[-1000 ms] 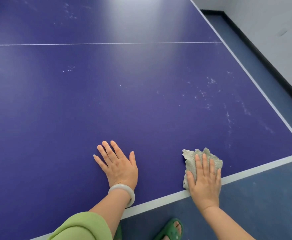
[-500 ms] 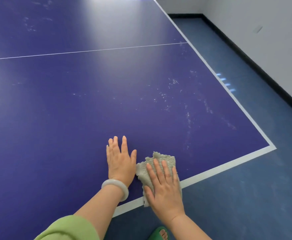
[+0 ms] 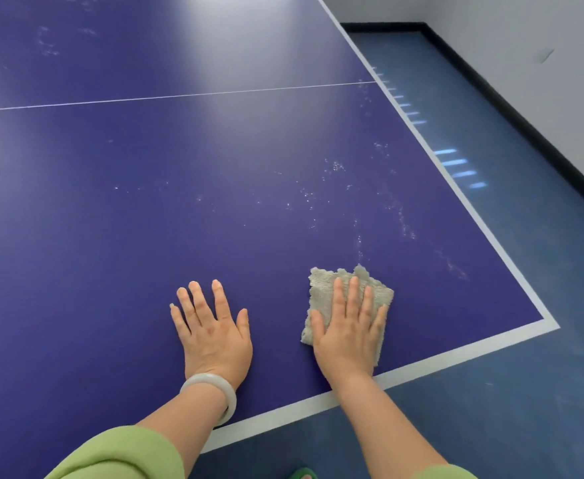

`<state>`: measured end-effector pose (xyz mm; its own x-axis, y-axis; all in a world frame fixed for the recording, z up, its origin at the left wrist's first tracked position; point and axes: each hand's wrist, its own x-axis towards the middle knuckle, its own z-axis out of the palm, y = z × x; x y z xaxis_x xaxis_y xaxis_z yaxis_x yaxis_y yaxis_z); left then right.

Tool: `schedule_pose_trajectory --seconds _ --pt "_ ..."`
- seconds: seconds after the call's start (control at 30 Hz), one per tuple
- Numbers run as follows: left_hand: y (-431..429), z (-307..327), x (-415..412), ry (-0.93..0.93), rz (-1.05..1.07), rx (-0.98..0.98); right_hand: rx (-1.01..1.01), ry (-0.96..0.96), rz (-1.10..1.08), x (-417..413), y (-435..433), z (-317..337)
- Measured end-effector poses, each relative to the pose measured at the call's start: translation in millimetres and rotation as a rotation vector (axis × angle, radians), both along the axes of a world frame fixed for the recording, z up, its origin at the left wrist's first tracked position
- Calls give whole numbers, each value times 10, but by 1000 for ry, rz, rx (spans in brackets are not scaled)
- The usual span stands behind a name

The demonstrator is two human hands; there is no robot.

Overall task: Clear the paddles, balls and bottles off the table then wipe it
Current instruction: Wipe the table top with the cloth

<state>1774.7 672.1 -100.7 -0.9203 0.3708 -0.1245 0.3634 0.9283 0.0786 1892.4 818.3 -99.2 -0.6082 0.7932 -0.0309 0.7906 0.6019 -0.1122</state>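
Observation:
The dark blue table-tennis table (image 3: 145, 219) fills most of the view, with white edge lines and a thin white centre line. My right hand (image 3: 347, 331) lies flat, fingers spread, pressing a grey-beige cloth (image 3: 321, 288) onto the table near its front right corner. My left hand (image 3: 214, 330), a pale bangle on its wrist, rests palm-down on the bare surface to the left of the cloth, holding nothing. Pale specks and smears (image 3: 335, 188) dot the surface beyond the cloth. No paddles, balls or bottles are in view.
The table's front right corner (image 3: 549, 326) lies to the right of the cloth. Blue floor (image 3: 525, 392) runs along the front and right sides, up to a white wall with a black skirting (image 3: 511, 108). A green sandal (image 3: 302, 473) shows at the bottom edge.
My right hand slid the cloth left until it touched my left hand, then back right, so a gap now separates them. The view shifted and the table corner is visible.

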Motion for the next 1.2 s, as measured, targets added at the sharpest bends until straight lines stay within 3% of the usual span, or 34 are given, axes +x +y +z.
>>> schedule_pose_trajectory --seconds 0.1,0.17,0.23,0.3,0.4,0.47,0.53,0.63,0.73,0.8,0.9,0.97,1.03,1.1,1.2 --pt "-2 9 9 -1 -4 -1 15 -22 430 -39 -229 -3" --pt "-6 18 6 -1 -3 -3 25 -37 587 185 -59 -7" --pt "4 31 -4 -2 0 -7 65 -71 482 464 337 -61" --pt "15 36 -1 0 -6 -13 89 -116 182 651 786 -45" --pt "6 8 6 1 6 -26 -53 -156 -180 511 1065 43" --pt "4 -12 -3 18 11 -20 -105 -133 -230 208 894 78" --pt "-3 -30 -16 11 0 -19 -23 -65 -23 -40 539 62" --pt "-19 -52 -16 31 -13 -15 34 -77 486 30 -20 18" --pt "-14 -64 -6 40 -4 -9 41 -68 639 404 248 22" --pt "-8 -47 -5 23 -2 -7 100 -85 531 646 692 -27" --pt "-4 -47 -12 31 5 -18 60 -110 105 793 1187 0" --pt "-7 -53 -16 34 12 -13 -16 -144 -143 639 1164 24" --pt "-12 -54 -13 29 9 -13 -39 -121 -207 343 903 34" --pt "-14 -53 -14 26 2 -16 14 -27 -27 28 493 31" --pt "-13 -64 -15 48 -10 9 26 -36 410 -222 -87 -20"
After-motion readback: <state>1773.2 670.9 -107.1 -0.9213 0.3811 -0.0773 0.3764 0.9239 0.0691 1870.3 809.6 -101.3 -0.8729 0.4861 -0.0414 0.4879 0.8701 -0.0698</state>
